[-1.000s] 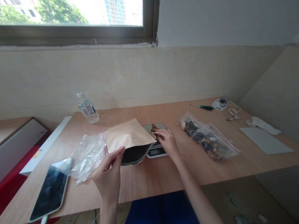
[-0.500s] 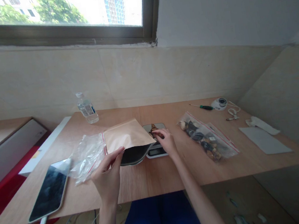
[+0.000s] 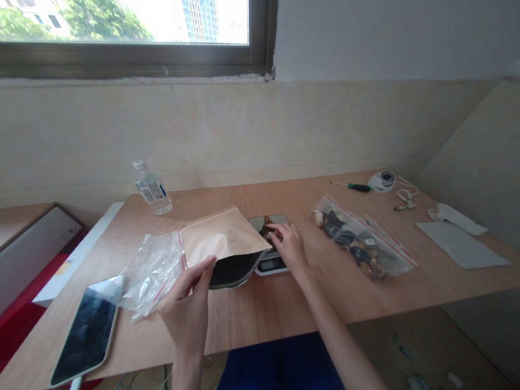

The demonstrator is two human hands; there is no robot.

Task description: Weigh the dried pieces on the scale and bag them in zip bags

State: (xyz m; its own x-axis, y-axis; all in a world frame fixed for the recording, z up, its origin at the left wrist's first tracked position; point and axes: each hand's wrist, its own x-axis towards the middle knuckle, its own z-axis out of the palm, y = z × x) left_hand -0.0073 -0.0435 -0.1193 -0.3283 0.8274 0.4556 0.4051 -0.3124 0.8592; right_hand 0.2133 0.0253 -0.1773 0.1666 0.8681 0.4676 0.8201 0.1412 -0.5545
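My left hand (image 3: 189, 294) pinches the upper edge of a brown paper pouch (image 3: 220, 237), whose mouth gapes toward me and shows a dark inside. With fingers bent together, my right hand (image 3: 289, 245) grips at brown, wrinkled dried mushrooms (image 3: 267, 220) lying on a small kitchen scale (image 3: 281, 219). The fingers partly cover these pieces. The pouch's right corner overlaps the scale's left side. Left of the pouch lies a crumpled clear zip bag (image 3: 158, 269), next to my left hand.
A clear zip bag of dark and brown dried pieces (image 3: 352, 244) lies on the right. Around the table are a water bottle (image 3: 153, 188), a tablet (image 3: 87, 330) on a cable, a screwdriver (image 3: 357, 187), a white camera (image 3: 382, 182) and a white sheet (image 3: 463, 246).
My right hand's fingers have shifted slightly among the dried mushrooms on the scale. The left hand and the paper pouch have stayed put.
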